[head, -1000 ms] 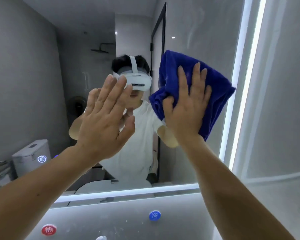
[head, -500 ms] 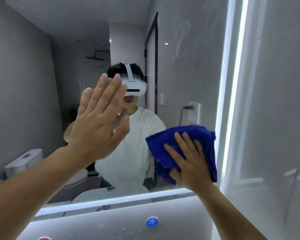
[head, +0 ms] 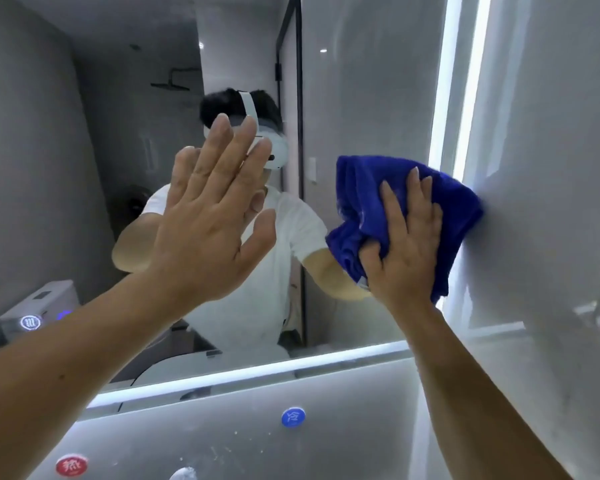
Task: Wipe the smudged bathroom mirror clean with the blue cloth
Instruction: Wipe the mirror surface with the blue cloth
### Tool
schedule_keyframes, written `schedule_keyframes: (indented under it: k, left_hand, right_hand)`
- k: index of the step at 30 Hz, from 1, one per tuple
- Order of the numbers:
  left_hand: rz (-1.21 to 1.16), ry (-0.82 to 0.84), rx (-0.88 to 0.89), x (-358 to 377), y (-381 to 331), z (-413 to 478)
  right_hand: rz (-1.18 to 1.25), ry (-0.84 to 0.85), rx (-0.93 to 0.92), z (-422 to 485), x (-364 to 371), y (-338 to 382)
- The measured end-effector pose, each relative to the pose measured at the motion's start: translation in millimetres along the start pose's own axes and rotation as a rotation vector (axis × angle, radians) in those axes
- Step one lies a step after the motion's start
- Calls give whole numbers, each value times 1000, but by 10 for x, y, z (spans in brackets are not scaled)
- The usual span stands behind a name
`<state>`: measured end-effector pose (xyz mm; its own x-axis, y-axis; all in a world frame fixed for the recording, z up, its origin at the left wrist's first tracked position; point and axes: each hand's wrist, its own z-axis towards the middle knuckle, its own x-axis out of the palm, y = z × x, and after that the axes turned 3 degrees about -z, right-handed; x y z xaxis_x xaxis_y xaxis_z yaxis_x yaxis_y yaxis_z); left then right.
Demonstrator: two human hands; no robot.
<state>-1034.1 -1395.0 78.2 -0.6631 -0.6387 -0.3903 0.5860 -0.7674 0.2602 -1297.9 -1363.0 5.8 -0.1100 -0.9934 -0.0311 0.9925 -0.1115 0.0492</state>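
The bathroom mirror point(head: 361, 98) fills the wall ahead, with a lit strip along its right and bottom edges. My right hand point(head: 406, 244) presses the bunched blue cloth point(head: 364, 188) flat against the glass near the mirror's right edge, fingers straight and thumb tucked into a fold. My left hand point(head: 208, 220) is raised at the mirror's middle with fingers straight and together, palm toward the glass; whether it touches the glass I cannot tell. The cloth's right side reaches the lit strip.
A grey wall point(head: 551, 168) stands right of the mirror. Below the mirror, a pale panel carries a blue round label point(head: 293, 417) and a red round label point(head: 71, 465). The mirror reflects a person with a white headset, a toilet and a shower head.
My right hand and the cloth went from high on the glass down to the bottom edge, then back up to mid-height at the right edge. My left hand stayed raised.
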Motion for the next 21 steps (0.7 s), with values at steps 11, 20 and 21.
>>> schedule_keyframes:
  k: [11, 20, 21]
  left_hand:
    - [4, 45, 6, 37, -82, -54]
    - [22, -7, 58, -129, -37, -10]
    - [21, -14, 66, -138, -23, -10]
  right_hand:
    - [-41, 321, -40, -1818, -178, -244]
    - [43, 35, -8, -321, -111, -190]
    - [34, 23, -7, -349, -99, -177]
